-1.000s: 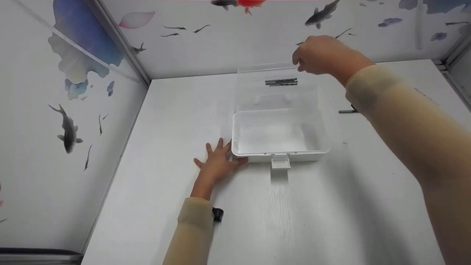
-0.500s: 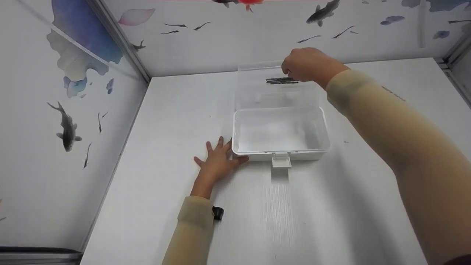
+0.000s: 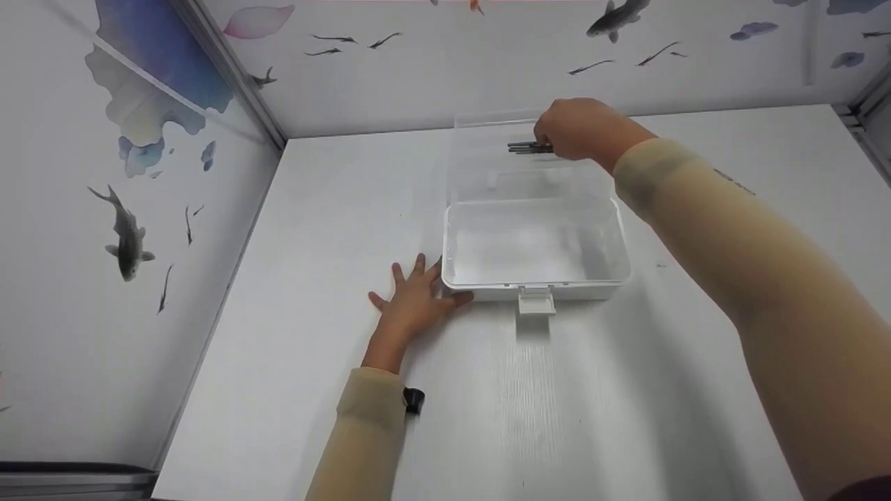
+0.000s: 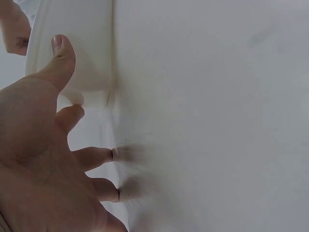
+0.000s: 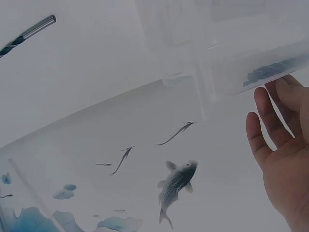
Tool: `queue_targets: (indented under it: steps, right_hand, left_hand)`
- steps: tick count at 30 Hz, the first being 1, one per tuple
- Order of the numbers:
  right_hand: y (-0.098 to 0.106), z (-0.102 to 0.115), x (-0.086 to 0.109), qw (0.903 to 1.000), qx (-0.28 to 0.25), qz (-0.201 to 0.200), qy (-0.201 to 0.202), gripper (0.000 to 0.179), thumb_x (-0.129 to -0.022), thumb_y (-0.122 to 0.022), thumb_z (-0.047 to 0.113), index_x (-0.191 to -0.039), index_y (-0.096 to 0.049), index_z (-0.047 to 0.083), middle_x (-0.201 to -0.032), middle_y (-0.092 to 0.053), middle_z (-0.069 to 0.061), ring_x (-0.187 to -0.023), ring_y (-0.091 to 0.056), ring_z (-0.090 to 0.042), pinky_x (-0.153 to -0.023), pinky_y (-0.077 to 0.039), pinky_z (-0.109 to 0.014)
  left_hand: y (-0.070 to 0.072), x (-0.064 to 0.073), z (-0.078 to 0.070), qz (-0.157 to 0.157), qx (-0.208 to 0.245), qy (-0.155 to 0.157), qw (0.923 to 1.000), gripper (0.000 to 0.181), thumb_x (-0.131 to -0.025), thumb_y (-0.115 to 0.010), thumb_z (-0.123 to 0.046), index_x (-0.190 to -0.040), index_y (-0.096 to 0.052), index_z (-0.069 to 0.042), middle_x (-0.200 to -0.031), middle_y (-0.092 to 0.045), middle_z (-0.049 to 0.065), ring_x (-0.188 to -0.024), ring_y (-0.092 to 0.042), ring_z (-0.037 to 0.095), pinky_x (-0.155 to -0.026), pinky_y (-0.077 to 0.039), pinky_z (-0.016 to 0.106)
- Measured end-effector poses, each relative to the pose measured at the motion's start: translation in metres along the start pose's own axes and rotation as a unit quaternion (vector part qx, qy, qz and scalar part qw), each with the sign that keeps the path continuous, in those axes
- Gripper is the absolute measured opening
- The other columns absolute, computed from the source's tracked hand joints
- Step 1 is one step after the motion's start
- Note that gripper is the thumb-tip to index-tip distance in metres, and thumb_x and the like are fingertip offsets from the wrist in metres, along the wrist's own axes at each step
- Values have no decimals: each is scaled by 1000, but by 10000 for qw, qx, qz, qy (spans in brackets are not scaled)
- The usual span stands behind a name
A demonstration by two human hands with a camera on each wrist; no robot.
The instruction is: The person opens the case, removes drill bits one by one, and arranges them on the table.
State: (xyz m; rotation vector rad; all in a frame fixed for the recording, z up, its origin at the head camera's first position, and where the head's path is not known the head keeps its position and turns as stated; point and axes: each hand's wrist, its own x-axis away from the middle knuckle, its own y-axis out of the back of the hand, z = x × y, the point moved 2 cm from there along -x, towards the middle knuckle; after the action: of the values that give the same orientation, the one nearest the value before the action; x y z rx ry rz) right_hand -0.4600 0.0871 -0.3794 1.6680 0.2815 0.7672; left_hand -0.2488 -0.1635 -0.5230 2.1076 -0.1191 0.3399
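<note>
Bits (image 3: 529,147) sit side by side in the box's clear lid (image 3: 477,174), folded back behind the box (image 3: 536,284); their right ends are hidden by the right hand (image 3: 574,129). The lid's far edge is near the wall (image 3: 383,87). The latch (image 3: 537,304) sticks out from the box's front edge. Bare table (image 3: 334,223) spreads to the left of the box and in front of it. On the right side, 1 loose bit (image 5: 31,35) lies apart from the lid. The left hand (image 3: 414,303) has its fingers spread at the box's front left corner, thumb along the wall of the box, at least 2 fingertips on the table. The right arm reaches over the table's right side, wrist bent down; whether its fingers grip the bits, I cannot tell
</note>
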Motion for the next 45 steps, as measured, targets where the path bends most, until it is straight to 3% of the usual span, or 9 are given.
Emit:
queue_targets:
  steps: [21, 37, 45]
  right_hand:
    - [-4, 2, -5, 9987, 167, -412, 235, 18, -96, -53, 7, -106, -68, 6, -100, -70, -13, -85, -62, -29, -76, -51, -45]
    - [0, 11, -8, 9998, -173, -80, 111, 26, -97, -48, 10, -112, -69, 4, -104, -69, -15, -90, -61, -30, -89, -52, -48]
    - [0, 9, -7, 9995, -224, -2, 200, 27, -97, -46, 11, -108, -70, 5, -103, -69, -14, -90, -62, -28, -83, -53, -45]
  left_hand:
    - [0, 0, -1, 45, -4, 75, 10000, 83, -74, -64, -77, -146, -27, -58, -166, -13, 0, -152, 9, 41, -104, 8, 81]
    - [1, 1, -1, 17, -127, 111, 9999, 85, -74, -63, -77, -148, -28, -54, -166, -14, 1, -152, 7, 41, -105, 6, 81]
    - [0, 0, 1, 3, -6, 3, 10000, 83, -73, -63, -78, -146, -28, -57, -166, -13, 1, -152, 8, 42, -103, 8, 82]
